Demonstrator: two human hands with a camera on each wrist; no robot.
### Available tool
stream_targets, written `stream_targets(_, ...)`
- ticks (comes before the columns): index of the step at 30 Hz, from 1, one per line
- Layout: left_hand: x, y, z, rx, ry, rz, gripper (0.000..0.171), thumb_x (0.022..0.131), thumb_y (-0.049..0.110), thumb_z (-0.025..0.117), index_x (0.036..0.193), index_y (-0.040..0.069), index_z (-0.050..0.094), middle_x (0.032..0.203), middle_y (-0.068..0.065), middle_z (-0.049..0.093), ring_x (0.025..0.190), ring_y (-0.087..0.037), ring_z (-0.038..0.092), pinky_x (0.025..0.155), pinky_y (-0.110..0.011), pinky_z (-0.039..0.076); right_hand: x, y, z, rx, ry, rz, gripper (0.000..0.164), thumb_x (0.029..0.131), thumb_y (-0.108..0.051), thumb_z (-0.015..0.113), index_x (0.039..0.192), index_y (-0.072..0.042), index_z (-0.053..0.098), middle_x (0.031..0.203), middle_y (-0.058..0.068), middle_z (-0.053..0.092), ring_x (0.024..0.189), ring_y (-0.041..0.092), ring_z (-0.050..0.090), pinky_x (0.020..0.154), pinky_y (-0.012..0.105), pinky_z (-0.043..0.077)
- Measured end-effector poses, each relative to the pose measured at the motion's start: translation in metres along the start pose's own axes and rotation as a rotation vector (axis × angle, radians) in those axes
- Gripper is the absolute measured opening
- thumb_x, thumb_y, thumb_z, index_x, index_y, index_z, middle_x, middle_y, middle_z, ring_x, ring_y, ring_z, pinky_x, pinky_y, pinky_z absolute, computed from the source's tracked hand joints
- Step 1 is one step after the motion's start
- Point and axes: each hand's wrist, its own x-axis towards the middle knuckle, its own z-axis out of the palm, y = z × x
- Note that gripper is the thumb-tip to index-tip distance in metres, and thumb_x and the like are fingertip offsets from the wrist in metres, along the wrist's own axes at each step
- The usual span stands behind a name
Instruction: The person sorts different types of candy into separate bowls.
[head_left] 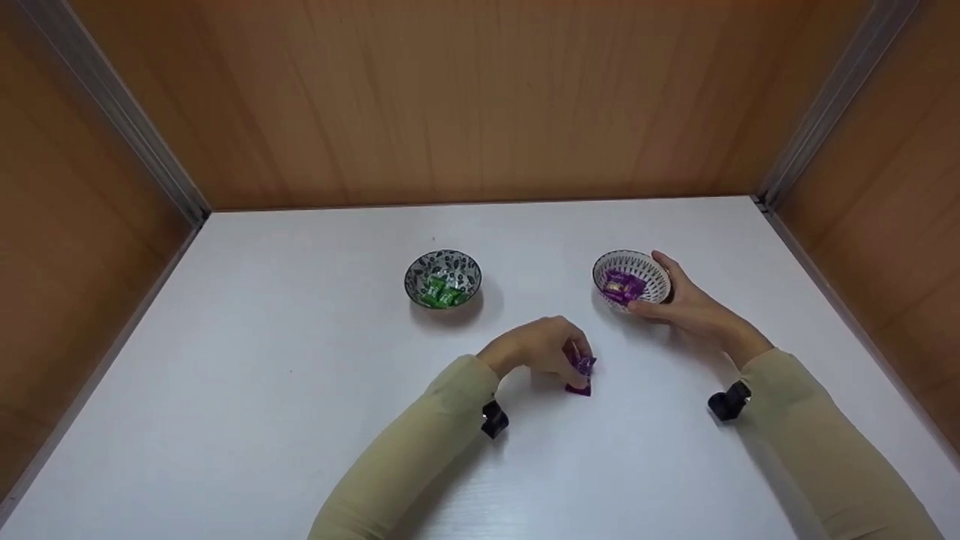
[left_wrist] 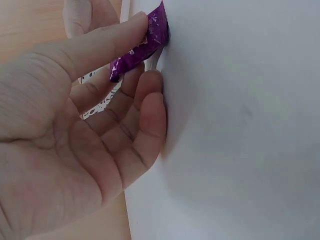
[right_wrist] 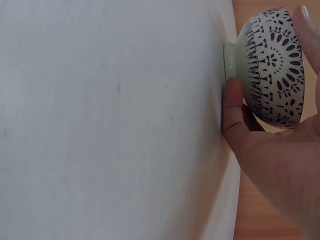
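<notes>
Between the thumb and fingers of my left hand [head_left: 544,346] is a purple-wrapped candy [head_left: 583,367], pinched close to the table surface. The left wrist view shows the same wrapper [left_wrist: 142,45] under the thumb, with the other fingers curled below it. My right hand [head_left: 694,307] grips the right side of a small patterned bowl [head_left: 651,271], thumb near its front rim. Inside that bowl lie several purple candies [head_left: 622,286]. In the right wrist view the bowl [right_wrist: 272,67] shows a dark petal pattern, and a finger touches its foot.
A second bowl [head_left: 444,259], with a dark leafy pattern, stands to the left and holds several green candies [head_left: 442,294]. Both bowls are on a white table [head_left: 225,360]. Wooden panels [head_left: 480,97] enclose the back and both sides.
</notes>
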Motion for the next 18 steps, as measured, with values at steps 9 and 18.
stream_targets(9,0.002,-0.011,-0.004,-0.095,0.004,0.052,0.023,0.082,0.027,0.088,0.097,0.015,0.075,0.083,0.008,0.066,0.077,-0.006,0.053,0.069,-0.02,0.044,-0.002,0.003,-0.001,0.059,-0.031,0.008,0.114,0.09,-0.038,0.079,0.162,-0.029,-0.01,0.166,0.019,0.01,0.152,0.038,0.01,0.12,0.062,0.008)
stream_targets(18,0.008,-0.011,-0.016,-0.46,0.098,0.064,0.024,0.082,0.026,0.088,0.099,0.016,0.075,0.093,0.0,0.069,0.079,-0.011,0.061,0.071,-0.028,0.055,-0.002,-0.001,-0.004,0.02,-0.057,0.031,0.118,0.088,-0.041,0.081,0.161,-0.033,-0.011,0.166,0.018,0.009,0.148,0.044,0.021,0.117,0.065,0.019)
